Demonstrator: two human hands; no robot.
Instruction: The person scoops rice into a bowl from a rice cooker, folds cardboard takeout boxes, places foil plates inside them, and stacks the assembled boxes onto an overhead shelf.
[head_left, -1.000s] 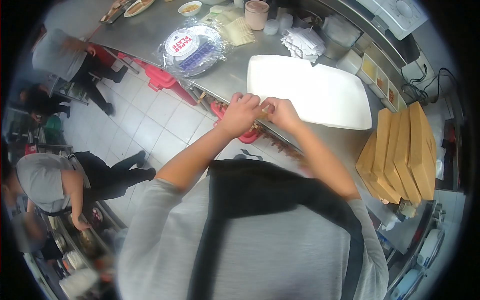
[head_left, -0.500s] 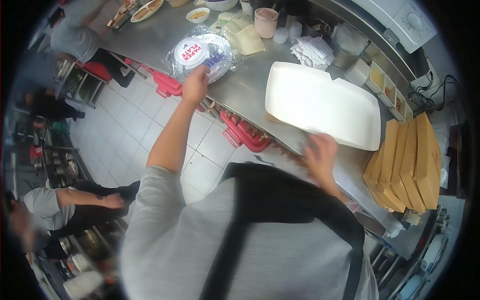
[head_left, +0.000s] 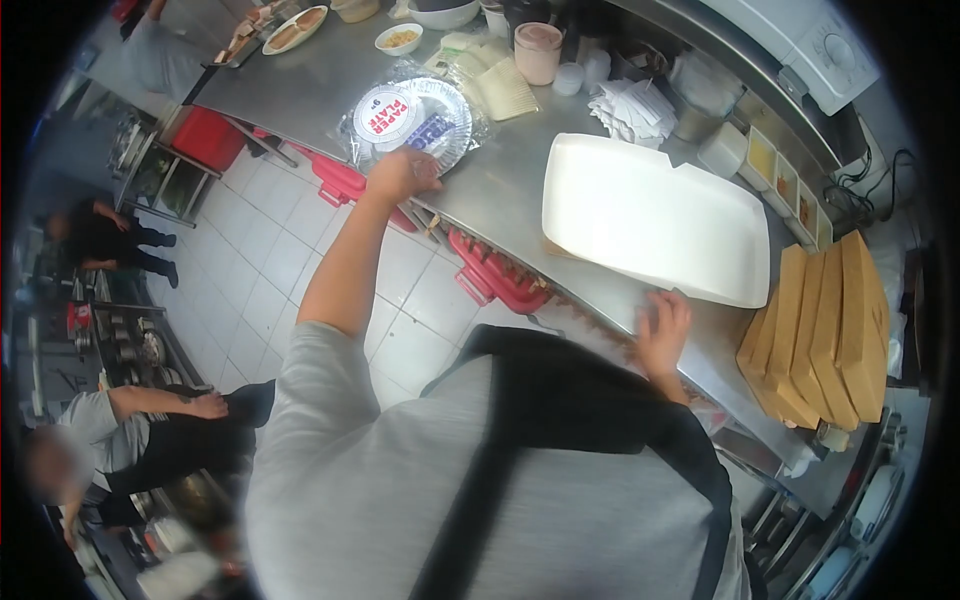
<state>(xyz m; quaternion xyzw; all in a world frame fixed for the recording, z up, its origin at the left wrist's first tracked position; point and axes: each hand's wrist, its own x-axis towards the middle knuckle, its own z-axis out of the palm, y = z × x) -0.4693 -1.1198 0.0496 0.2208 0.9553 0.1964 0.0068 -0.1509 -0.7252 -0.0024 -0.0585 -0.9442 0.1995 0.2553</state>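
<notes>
My left hand [head_left: 402, 176] reaches to the front of the counter, its fingers curled at the near edge of a pack of paper plates [head_left: 440, 108]. The pack lies flat in clear plastic wrap, with a round white label. My right hand [head_left: 664, 326] is at the counter's front edge, fingers apart and holding nothing. Just beyond its fingertips sits a white-lined cardboard box [head_left: 650, 215], a shallow tray shape with its inside facing up.
Folded brown boxes [head_left: 815, 335] stand in a row at the right. Behind are white papers [head_left: 632, 110], a pink-filled tub [head_left: 537, 55] and small containers of food [head_left: 783, 185]. Red plastic crates [head_left: 495, 270] show below the counter. A person [head_left: 150, 425] is at the left, others farther back.
My left hand has shifted slightly over the plate pack's near edge. My right hand, blurred before, has slowed beside the box. The view has moved a little, and people at the left have shifted.
</notes>
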